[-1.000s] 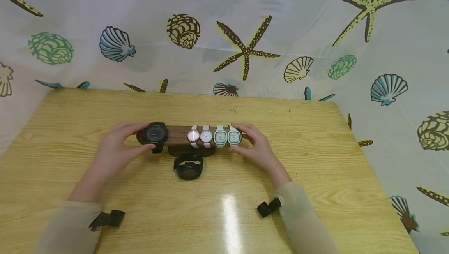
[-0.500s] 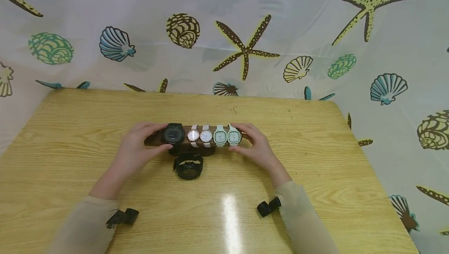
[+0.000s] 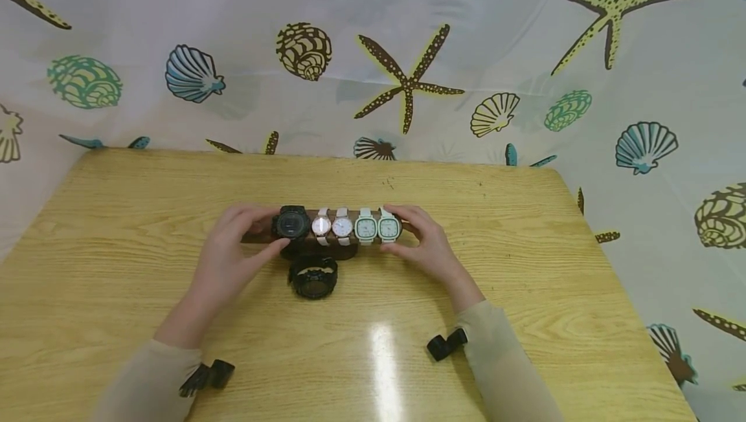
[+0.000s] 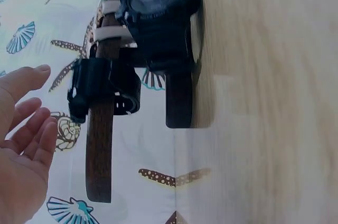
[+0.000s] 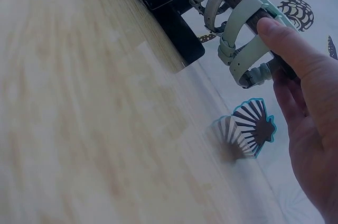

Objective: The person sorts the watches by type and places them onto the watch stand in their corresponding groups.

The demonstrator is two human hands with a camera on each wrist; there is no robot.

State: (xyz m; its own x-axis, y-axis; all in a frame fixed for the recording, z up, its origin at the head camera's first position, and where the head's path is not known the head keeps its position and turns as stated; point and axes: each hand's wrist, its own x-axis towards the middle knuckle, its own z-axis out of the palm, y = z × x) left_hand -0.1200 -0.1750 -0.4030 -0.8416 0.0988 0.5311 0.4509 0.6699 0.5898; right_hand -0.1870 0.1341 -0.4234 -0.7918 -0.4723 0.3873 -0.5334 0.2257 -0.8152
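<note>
A dark wooden watch stand (image 4: 99, 155) bears a row of watches on its bar. At the left of the row sits a black digital watch (image 3: 291, 223). Beside it are two white-strapped watches (image 3: 342, 226), then two mint-green square watches (image 3: 366, 228). My left hand (image 3: 224, 260) is by the black watch; in the left wrist view its fingers are loosely bent and apart from watch and bar. My right hand (image 3: 430, 247) grips the bar's right end, thumb on the near side in the right wrist view, beside the last green strap (image 5: 256, 55).
Another black watch (image 3: 315, 285) stands on the wooden table (image 3: 524, 357) just in front of the stand's base (image 5: 182, 36). A shell-and-starfish cloth (image 3: 245, 14) hangs behind the table and at its right.
My left hand has slid the black watch rightward along the bar, up close to the white-strapped watches, and has let go of it. The right hand has stayed put.
</note>
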